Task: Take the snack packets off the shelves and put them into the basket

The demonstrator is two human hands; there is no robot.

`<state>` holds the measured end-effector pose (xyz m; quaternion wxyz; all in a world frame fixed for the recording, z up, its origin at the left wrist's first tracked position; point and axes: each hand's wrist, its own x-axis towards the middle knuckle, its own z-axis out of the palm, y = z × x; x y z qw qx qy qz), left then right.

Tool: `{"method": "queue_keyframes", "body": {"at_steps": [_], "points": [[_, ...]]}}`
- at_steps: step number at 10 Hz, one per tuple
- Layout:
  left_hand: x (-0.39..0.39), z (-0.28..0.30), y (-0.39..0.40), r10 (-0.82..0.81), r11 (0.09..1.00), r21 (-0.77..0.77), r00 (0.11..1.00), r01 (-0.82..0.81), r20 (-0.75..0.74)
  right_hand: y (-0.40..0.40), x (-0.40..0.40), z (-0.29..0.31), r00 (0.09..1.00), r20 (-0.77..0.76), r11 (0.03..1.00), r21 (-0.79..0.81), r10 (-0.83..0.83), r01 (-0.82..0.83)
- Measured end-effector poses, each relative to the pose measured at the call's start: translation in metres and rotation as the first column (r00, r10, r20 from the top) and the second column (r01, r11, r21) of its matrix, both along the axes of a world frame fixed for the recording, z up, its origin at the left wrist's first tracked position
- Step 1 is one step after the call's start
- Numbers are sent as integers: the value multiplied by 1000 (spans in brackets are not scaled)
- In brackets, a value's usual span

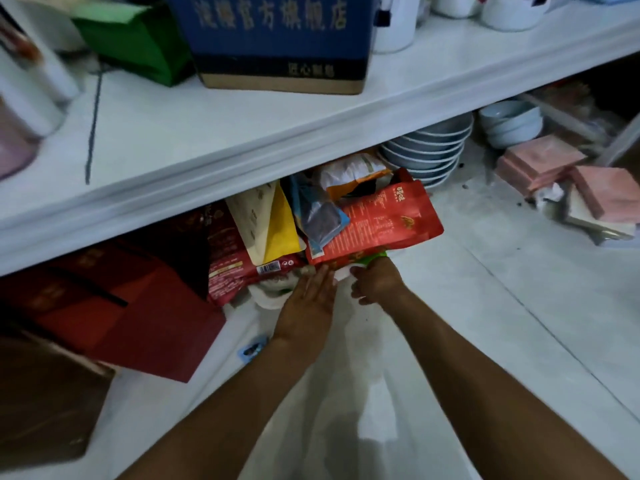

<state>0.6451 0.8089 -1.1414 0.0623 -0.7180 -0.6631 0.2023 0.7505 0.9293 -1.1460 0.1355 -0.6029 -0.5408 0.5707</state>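
A heap of snack packets lies on the lower shelf [450, 306]: a red packet [381, 223] on top at the right, a blue-grey one [320, 220], a cream and yellow one [266, 226], a dark red one [232, 271] and an orange-white one [353, 171] behind. My right hand [377, 282] grips the near edge of the red packet, where something green and white shows. My left hand [308, 299] lies flat with straight fingers, fingertips at the heap's near edge beside a white bag [273, 292]. No basket is in view.
Red gift boxes [131, 306] and a brown box [45, 403] fill the lower shelf's left. Stacked grey plates [429, 150], blue bowls [512, 123] and pink napkin packs [540, 161] stand at the right. The upper shelf [242, 133] carries a blue carton [277, 39], a green bag and white mugs.
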Motion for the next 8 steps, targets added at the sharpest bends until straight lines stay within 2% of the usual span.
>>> {"method": "queue_keyframes", "body": {"at_steps": [1,2,3,4,5,6,7,8], "points": [[-19,-10,8,85,990,102,993,-93,86,16,-18,3,953,229,953,185,196,-240],[-34,-9,23,122,987,92,984,-135,128,30,-27,-1,872,385,882,235,301,-408],[-48,1,41,267,954,-146,964,-263,9,43,-30,-7,748,528,794,207,401,-572],[-61,7,62,313,939,-153,950,-309,2,42,-29,-4,637,572,700,146,517,-699],[-69,14,75,331,928,-189,944,-322,15,24,-17,-9,580,546,671,43,604,-740],[-71,10,76,326,933,-185,943,-310,64,2,16,-26,530,574,687,-80,624,-722],[-66,14,78,319,936,-159,948,-315,2,-22,59,-41,518,591,722,-168,618,-671],[-40,6,68,368,928,-112,923,-356,110,-46,103,-52,494,651,740,-160,577,-653]]}}
